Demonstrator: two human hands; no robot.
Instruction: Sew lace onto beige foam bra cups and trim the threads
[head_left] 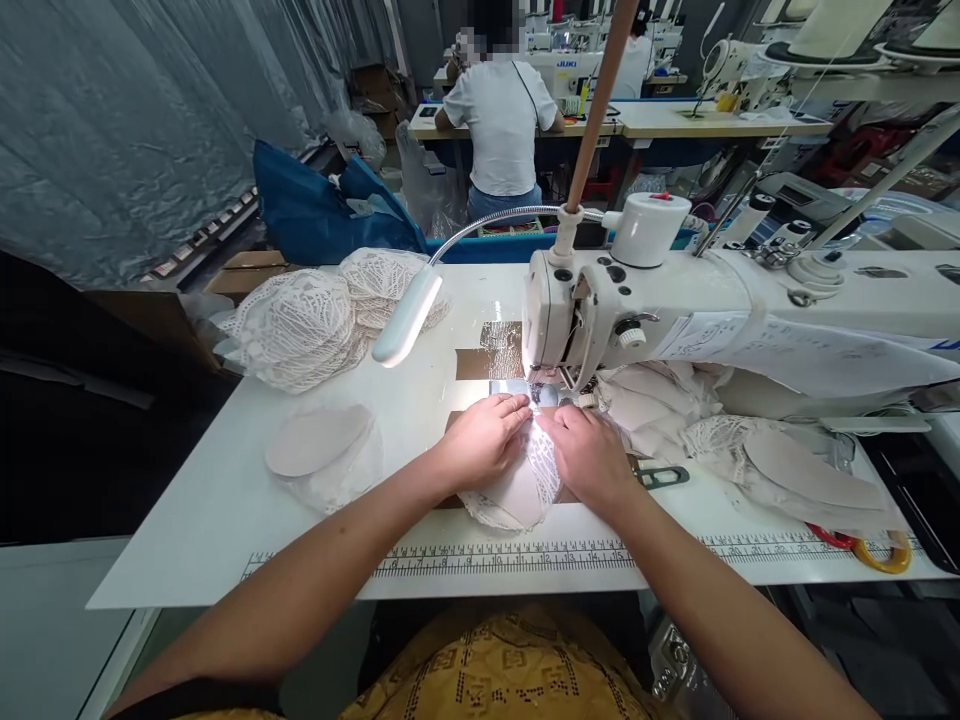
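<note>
A white lace cup piece [517,485] with a smooth pale lining lies beneath my hands, in front of the sewing machine's needle area [534,385]. My left hand [491,435] presses on its left side, fingers held together and pointing at the needle. On the right side, the curled fingers of my right hand [589,450] grip the edge, with the thumb toward the needle. The cup's far edge runs up to the presser foot, where bright light and my fingers hide the exact contact. The white sewing machine [645,300] stands just beyond my right hand.
Stacked lace pieces [300,325] lie at the back left, near a lamp head [409,315]. A pale oval pad [315,440] rests at left. More lace pieces [787,460] and scissors handles [885,555] are at right. A printed ruler [525,558] runs along the front. A person [499,125] sits beyond.
</note>
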